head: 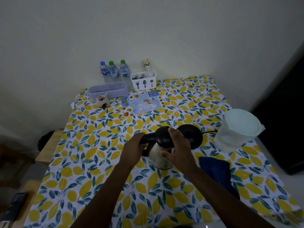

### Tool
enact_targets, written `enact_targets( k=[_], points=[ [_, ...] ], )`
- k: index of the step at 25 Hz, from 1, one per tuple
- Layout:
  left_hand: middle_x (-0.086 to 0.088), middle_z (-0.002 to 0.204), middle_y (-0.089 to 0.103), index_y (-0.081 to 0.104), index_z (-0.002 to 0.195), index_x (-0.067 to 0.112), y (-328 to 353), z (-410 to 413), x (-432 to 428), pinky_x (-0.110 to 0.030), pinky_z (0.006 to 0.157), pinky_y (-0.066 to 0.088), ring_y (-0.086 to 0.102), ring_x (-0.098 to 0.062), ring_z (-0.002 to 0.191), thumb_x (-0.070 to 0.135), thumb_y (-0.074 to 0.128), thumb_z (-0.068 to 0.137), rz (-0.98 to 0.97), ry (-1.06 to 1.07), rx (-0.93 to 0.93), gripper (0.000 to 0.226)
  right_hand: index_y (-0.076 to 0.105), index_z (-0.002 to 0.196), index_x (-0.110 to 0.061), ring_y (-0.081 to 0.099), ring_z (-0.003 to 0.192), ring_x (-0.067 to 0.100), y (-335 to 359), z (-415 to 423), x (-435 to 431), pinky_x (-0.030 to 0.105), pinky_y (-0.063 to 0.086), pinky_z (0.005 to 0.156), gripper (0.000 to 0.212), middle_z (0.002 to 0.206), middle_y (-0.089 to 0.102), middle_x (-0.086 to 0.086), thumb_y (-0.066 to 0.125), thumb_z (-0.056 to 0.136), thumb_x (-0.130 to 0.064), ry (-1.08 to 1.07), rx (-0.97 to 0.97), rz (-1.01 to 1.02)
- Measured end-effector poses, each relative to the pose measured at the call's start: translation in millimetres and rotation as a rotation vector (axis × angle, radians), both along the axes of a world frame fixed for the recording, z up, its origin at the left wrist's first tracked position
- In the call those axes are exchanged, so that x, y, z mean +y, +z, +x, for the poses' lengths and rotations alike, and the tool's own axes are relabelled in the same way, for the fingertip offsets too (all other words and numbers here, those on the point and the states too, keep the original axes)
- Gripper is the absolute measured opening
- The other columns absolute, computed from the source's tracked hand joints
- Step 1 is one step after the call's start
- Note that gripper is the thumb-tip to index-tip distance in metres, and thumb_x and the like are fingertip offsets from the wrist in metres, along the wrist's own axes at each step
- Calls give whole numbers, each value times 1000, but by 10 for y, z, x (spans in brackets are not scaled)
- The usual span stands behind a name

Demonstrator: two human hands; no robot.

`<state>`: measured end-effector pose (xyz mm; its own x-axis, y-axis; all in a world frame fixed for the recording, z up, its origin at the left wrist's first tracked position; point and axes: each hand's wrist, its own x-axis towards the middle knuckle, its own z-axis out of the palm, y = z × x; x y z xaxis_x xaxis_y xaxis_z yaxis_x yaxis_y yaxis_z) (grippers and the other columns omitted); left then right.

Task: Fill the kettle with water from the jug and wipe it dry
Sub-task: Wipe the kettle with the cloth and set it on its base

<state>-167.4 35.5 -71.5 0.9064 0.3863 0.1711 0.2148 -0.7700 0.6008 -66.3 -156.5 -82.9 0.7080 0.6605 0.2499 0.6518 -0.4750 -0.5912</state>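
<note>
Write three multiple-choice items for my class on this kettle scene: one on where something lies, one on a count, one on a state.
1. Where does the blue cloth lie?
A. right of the kettle
B. by the back wall
C. inside the jug

2. How many water bottles stand at the wall?
A. two
B. three
C. five

3. What is the state of the jug?
A. tipped and pouring
B. lying on its side
C. upright with its lid on

Answers:
1. A: the cloth lies on the tablecloth just right of the kettle, below the jug.
2. B: one blue-capped bottle and two green-capped bottles.
3. C: the jug stands untouched; the left hand and right hand are both on the kettle.
</note>
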Motion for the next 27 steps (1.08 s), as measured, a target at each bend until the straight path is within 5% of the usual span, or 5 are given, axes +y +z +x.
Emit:
enact_targets(
  k=[11,23,25,27],
  points=[
    [-11,110,62,56,115,12,193,1506,-649,-27,75,34,56,-27,97,14,54,94,-50,-52,47,21,43,138,-11,49,124,36,255,1499,-583,57,42,100,86,136,52,15,76,63,-38,-56,22,108],
    [-9,118,59,50,122,18,5,1679,-638,-28,80,38,57,-27,106,14,52,94,-94,23,97,28,30,145,-22,32,139,31,2,1719,-487,57,30,108,91,149,40,6,76,69,-42,-52,17,25],
    [-11,137,50,40,137,17,22,1650,-642,-34,93,42,48,-29,123,16,51,95,-64,7,143,43,26,147,-20,22,144,29,46,1691,-509,57,24,111,92,154,33,6,72,72,-47,-43,-6,-31],
    [-11,150,37,30,145,15,152,1598,-646,-43,112,29,29,-30,140,21,48,97,14,-19,144,52,18,150,-20,5,146,21,133,1663,-506,55,12,114,92,159,21,3,64,78,-53,-22,-30,-76]
  ],
)
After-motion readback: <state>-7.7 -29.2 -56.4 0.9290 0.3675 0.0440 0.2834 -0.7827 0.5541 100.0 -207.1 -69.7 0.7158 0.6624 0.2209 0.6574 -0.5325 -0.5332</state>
